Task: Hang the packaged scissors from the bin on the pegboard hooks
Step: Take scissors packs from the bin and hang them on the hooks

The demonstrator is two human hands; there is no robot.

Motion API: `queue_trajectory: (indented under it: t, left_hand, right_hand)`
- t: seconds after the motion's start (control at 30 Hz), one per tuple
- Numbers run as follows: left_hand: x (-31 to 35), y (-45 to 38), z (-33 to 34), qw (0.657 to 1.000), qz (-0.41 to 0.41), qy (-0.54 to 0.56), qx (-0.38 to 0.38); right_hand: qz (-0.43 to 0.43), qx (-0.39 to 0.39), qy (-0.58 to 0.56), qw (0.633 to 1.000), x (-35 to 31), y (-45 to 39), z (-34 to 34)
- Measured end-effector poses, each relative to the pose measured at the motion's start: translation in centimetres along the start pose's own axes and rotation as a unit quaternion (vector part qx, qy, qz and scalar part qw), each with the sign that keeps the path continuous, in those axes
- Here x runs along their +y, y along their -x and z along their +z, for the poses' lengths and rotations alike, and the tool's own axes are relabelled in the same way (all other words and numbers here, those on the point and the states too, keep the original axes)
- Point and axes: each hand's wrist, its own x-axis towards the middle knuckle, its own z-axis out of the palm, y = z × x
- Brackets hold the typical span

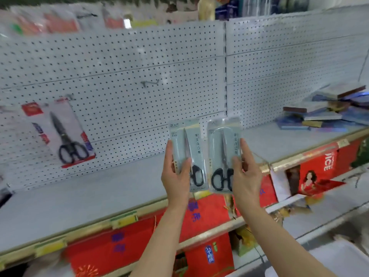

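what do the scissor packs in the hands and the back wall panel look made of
Left pack and right pack: probably a pale printed card under clear glossy plastic, judging by the sheen; the scissors inside show bright metal blades and black, likely plastic, handles. Pegboard: apparently white-painted sheet metal, matte, with regular rows of punched holes.

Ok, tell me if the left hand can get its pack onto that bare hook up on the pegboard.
Probably yes: the left hand holds its scissors pack below the bare hook, with nothing between them.

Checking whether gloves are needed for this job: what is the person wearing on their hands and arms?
Nothing shows: the left hand and right hand are bare, without gloves, rings or a watch, and both forearms are uncovered, no sleeve in view.
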Motion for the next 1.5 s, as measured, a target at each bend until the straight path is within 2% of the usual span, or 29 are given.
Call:
queue_trajectory:
  t: [0.2, 0.3, 0.43, 0.87, 1.07, 1.5]
  left_hand:
    - [2.4, -4.6, -6.6, 0.997, 0.026, -0.003, 0.069]
    - [3.5, -6.9, -8.6, 0.996, 0.049, -0.002, 0.072]
    - [4.3, -9.7, -8.8, 0.996, 0.071, -0.012, 0.050]
    - [3.3, -15.2, -2.4, 0.998, 0.054, 0.033, 0.007]
    - [1.9, -17.0, 0.1, 0.998, 0.048, 0.020, 0.034]
    - [1.1, -17.7, 2.3, 0.995, 0.044, -0.038, 0.086]
  right_hand:
    - [-0.018, -0.042, -0.046, 0.998, -2.0, 0.3, 8.7]
    - [-0.034, -0.058, -0.061, 0.996, -2.8, 0.5, 12.0]
    - [-0.057, -0.043, -0.069, 0.995, -3.0, -0.5, 13.9]
    - [-0.055, 0.016, -0.070, 0.996, -2.1, -4.5, 13.3]
    - [-0.062, -0.022, -0.065, 0.996, -1.3, -7.7, 12.4]
    - [-0.078, -0.055, -0.092, 0.991, -0.7, -10.8, 11.1]
